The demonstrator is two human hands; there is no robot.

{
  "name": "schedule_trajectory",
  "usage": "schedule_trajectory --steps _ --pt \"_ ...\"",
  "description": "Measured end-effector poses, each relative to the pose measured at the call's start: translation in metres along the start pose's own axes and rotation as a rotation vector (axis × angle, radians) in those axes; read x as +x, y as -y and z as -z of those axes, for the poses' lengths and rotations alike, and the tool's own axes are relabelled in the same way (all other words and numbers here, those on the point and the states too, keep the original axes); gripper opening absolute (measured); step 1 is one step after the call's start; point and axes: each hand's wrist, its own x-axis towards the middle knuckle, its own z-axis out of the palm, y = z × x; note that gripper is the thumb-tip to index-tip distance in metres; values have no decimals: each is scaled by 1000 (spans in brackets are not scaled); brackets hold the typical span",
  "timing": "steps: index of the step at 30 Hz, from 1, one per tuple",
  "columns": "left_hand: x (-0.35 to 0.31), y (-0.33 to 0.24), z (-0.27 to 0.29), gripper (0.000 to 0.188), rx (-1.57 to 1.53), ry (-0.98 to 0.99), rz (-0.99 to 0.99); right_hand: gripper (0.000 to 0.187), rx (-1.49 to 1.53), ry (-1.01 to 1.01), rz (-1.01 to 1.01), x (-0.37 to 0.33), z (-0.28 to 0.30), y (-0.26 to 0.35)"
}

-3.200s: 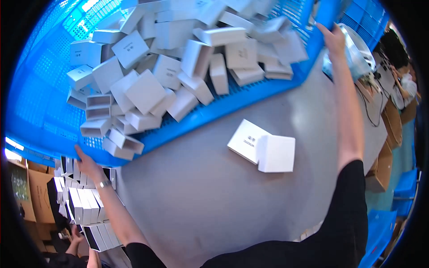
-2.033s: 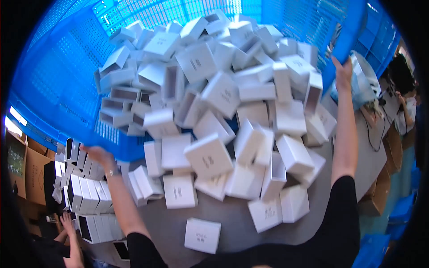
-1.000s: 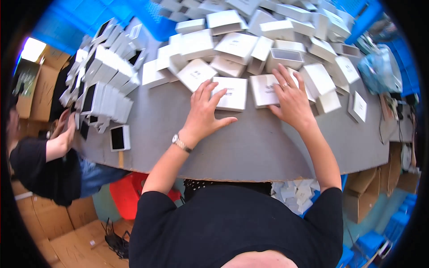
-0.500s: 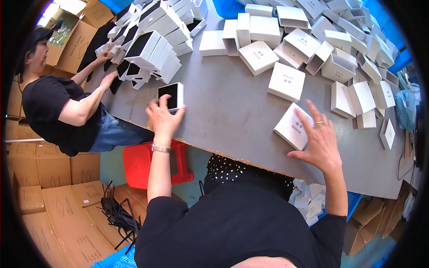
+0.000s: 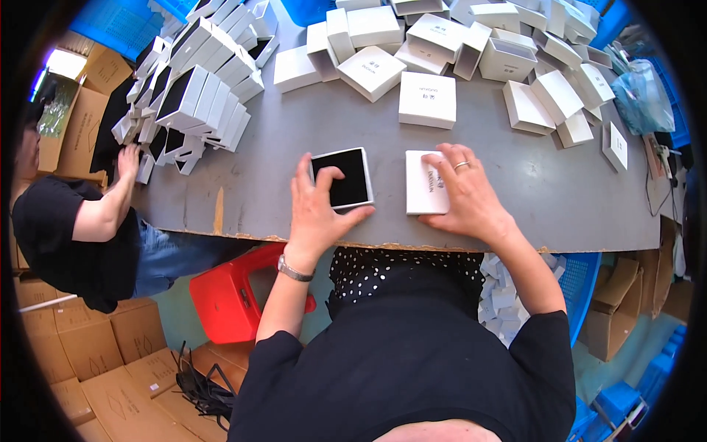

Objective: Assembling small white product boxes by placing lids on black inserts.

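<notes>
My left hand [image 5: 313, 210] grips a shallow white box base [image 5: 370, 184] with a black lining on the grey table. Its fingers lie along the left side, one finger bends over the lining, and the thumb presses the near edge. To the right, my right hand [image 5: 475, 199] spans a white box lid [image 5: 420, 184] with dark print on top, fingers at the far edge and thumb at the near edge. A small gap separates base and lid. Beyond them lies another white lid [image 5: 427, 103], untouched.
Stacked black-lined box bases [image 5: 199, 99] stand at the far left, near a co-worker's hand [image 5: 128, 163]. White lids [image 5: 508, 59] are heaped at the far right. A red stool [image 5: 221, 302] stands under the table's chipped front edge; cartons [image 5: 125, 398] fill the lower left.
My left hand has brought the box base rightward and nearer. My right hand has closed on the lid and moved it left, squaring it up. The view has shifted; the co-worker sits farther left.
</notes>
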Motion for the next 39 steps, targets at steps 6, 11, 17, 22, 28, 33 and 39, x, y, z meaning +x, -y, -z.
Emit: schedule_trajectory --steps 6,11,17,22,28,33,39 --pt "-1 1 -9 62 -161 145 -180 91 41 -47 3 -4 -15 12" --pt "-3 2 -6 62 -232 156 -258 91 83 -92 108 -1 -12 5" --pt "1 -3 -9 60 -217 124 -263 89 108 -103 142 0 -11 1" --pt "6 -7 -16 60 -235 149 -257 88 141 -138 56 -4 -20 10" --pt "-6 -3 -16 62 -321 177 -292 89 152 -83 165 -5 -9 -1" --pt "2 -9 -19 62 -279 152 -321 85 119 -151 119 -4 -11 3" --pt "-5 -4 -20 65 -294 165 -314 83 100 -107 154 -10 -9 3"
